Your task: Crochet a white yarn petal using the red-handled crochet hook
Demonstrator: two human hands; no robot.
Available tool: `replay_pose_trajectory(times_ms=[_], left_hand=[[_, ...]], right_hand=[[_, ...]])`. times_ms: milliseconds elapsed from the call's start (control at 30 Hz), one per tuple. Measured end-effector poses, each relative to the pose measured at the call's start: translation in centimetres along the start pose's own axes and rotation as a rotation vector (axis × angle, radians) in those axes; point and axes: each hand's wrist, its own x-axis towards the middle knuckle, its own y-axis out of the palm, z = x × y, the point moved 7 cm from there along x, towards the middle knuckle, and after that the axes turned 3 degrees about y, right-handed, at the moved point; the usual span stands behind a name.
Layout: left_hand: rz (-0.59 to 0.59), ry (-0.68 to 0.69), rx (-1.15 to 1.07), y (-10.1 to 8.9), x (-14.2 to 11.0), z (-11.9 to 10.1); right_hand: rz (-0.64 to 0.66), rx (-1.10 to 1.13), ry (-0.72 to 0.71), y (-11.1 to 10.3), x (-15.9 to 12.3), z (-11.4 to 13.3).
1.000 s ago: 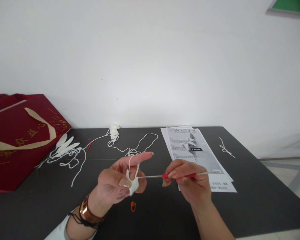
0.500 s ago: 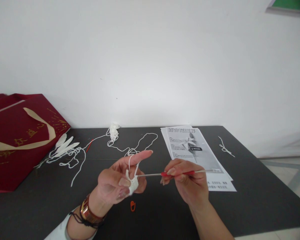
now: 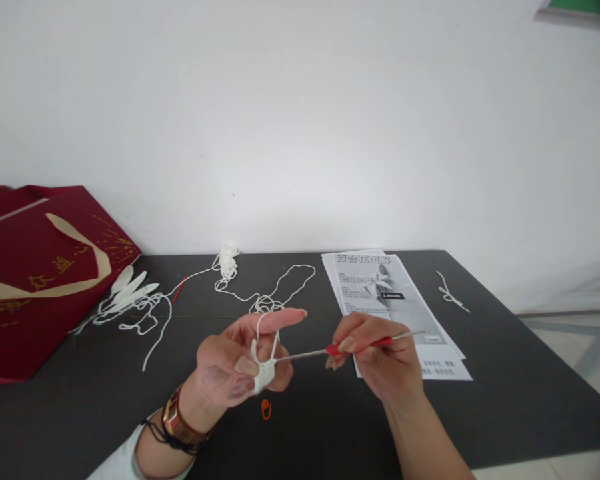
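Note:
Between thumb and fingers, my left hand (image 3: pixel 235 363) pinches a small white crochet piece (image 3: pixel 265 377). White yarn (image 3: pixel 275 343) loops over its outstretched index finger and runs down to the piece. My right hand (image 3: pixel 377 357) grips a crochet hook (image 3: pixel 360 345) by its red handle, like a pen. The hook's metal shaft points left, and its tip meets the upper right edge of the crochet piece; the tip itself is too small to make out. Just below my left hand, an orange stitch marker (image 3: pixel 266 409) lies on the dark table.
Printed sheets (image 3: pixel 375 293) lie behind my right hand. A white yarn bundle (image 3: pixel 228 260) rests near the wall, its strand trailing forward. To the left are white crocheted petals (image 3: pixel 130 290), a thin red stick (image 3: pixel 179 291) and a dark red bag (image 3: pixel 45 280). A knotted yarn scrap (image 3: pixel 450 297) lies right.
My right hand has shifted slightly right and down at the wrist, and the hook now slants up toward the right. The crochet piece has tilted a little in my left hand.

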Motion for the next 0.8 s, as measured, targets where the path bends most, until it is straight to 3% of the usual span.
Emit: replay_pose_trajectory(times_ms=[133, 333, 600, 800], left_hand=[[0.058, 0.025, 0.032, 0.1, -0.1, 0.0], [0.054, 0.037, 0.061, 0.1, 0.0, -0.1], [-0.078, 0.073, 0.295, -0.6, -0.4, -0.5], [-0.131, 0.089, 0.402, -1.7, 0.0, 0.1]], right_hand=[[-0.002, 0.033, 0.013, -0.1, 0.2, 0.0], [-0.014, 0.115, 0.031, 0.1, 0.6, -0.1], [-0.175, 0.434, 0.359, 0.3, 0.5, -4.3], [-0.228, 0.487, 0.435, 1.0, 0.2, -5.6]])
